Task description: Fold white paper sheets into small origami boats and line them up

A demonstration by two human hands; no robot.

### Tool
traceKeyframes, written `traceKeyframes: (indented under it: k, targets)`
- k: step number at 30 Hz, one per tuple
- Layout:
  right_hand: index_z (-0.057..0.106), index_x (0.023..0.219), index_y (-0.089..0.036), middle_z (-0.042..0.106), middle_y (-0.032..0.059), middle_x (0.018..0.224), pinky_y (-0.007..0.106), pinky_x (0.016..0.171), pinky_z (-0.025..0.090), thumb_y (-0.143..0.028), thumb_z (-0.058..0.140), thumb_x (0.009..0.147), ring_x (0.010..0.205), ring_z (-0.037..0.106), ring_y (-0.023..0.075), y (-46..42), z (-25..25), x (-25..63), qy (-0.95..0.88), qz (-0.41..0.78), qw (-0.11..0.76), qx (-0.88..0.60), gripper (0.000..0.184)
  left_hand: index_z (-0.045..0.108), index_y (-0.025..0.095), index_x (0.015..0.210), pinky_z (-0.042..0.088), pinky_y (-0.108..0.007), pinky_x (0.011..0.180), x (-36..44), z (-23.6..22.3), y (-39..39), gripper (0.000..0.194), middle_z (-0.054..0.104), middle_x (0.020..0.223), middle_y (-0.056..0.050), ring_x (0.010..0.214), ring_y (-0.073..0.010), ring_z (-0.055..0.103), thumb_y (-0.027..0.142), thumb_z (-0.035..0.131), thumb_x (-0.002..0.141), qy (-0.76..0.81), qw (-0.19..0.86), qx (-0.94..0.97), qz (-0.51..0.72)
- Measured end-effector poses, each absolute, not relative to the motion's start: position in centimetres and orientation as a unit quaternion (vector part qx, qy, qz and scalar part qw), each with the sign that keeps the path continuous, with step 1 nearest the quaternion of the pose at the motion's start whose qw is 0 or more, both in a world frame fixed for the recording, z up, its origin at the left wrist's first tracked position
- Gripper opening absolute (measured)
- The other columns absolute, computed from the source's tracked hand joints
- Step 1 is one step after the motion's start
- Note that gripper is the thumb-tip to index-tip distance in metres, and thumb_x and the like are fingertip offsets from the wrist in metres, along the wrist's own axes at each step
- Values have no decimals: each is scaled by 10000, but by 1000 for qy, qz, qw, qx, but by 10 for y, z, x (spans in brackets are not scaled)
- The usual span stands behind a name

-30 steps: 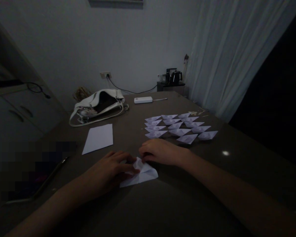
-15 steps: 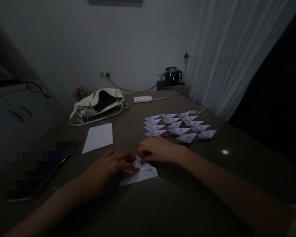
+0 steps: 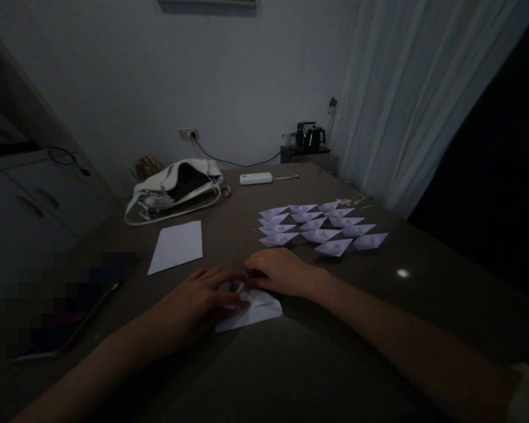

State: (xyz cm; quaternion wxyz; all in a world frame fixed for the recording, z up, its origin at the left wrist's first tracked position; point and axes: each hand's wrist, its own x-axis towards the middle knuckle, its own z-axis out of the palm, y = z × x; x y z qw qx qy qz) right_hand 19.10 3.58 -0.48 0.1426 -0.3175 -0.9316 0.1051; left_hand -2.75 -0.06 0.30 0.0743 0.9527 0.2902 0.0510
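A: You have the folded paper lying on the tabletop, in the part nearest you, well apart from the far edge. Which hand of yours is closer to it?

B: Neither; both of yours touch it. Your left hand covers its left end, half curled, with the thumb laid over the sheet. Whether those fingers pinch the paper or only press on it, I can't tell.

A: And your right hand?

B: It comes in over the paper's far side, well curled, thumb and forefinger drawn together; they seem to have a pinch of paper there, close to your left fingertips.

A: How does its long side run beneath you?

B: Across you, left to right, roughly in line with the tabletop's far edge, its right end angled slightly away from you. That right end lies uncovered by either hand, so from your right fingertips it is to the right and towards you.

A: What else sits around you?

B: Rows of paper boats just beyond your right hand, towards the tabletop's right edge. Flat white paper ahead of your left hand, then a white bag towards the far left corner.
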Motion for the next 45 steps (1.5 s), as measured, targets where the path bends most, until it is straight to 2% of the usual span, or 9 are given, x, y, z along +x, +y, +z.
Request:
traceKeyframes:
  k: [7,15,18,20,23,25,33,41,45]
  targets:
    - [589,786,-176,616,5,792,235,567,283,-352,620,804,756,544,140,37,8,198,-953,70,87,-281,179,586,375,1138,355,-346,891,-25,9,-2,347,559,1236,11,1092,-207,510,156,475,894,286,77,954,33]
    - [618,710,-192,622,-26,695,221,510,254,-523,653,710,612,523,106,34,22,214,-929,172,-18,-329,333,578,380,1147,337,-372,910,-24,10,-3,346,550,1254,3,1121,-213,501,164,456,907,295,76,952,24]
    - [635,755,-191,635,-21,737,208,516,271,-527,652,713,639,539,102,36,21,216,-926,214,-5,-310,339,580,381,1150,341,-371,908,-25,9,-3,339,556,1248,1,1099,-216,517,178,475,900,287,75,954,39]
    - [638,794,-186,632,-14,750,205,520,275,-500,616,766,646,538,99,38,17,213,-928,213,26,-304,316,587,373,1145,346,-363,906,-26,9,-3,336,564,1238,0,1091,-213,522,174,481,895,283,77,955,47]
    - [624,818,-173,628,3,767,213,543,275,-390,553,852,671,534,107,39,8,205,-929,138,96,-330,230,587,357,1148,346,-363,913,-26,9,-3,340,569,1228,-9,1091,-210,522,160,472,896,280,75,956,51]
    - [615,817,-171,632,12,794,219,556,276,-334,563,852,706,542,119,38,4,201,-928,97,113,-341,175,579,357,1154,336,-378,927,-26,9,-3,341,560,1240,-10,1099,-213,519,163,460,901,281,73,956,48]
    - [612,764,-190,637,-2,771,230,526,257,-463,667,736,741,575,152,35,17,207,-939,70,34,-335,280,583,339,1132,353,-361,892,-24,11,-5,307,562,1230,-11,1073,-211,526,179,437,915,290,75,953,42]
    - [628,718,-202,645,-6,715,221,508,262,-533,649,714,647,563,134,29,24,209,-913,111,-35,-391,331,574,319,1125,347,-346,904,-24,8,-3,315,563,1218,-10,1077,-205,520,147,456,890,289,85,952,43]
    - [628,705,-205,646,-6,712,221,513,274,-548,662,686,647,567,140,29,23,210,-908,121,-43,-398,346,498,380,1235,349,-358,904,-23,7,-3,466,556,1224,-4,1088,-210,512,102,472,862,292,76,953,33]
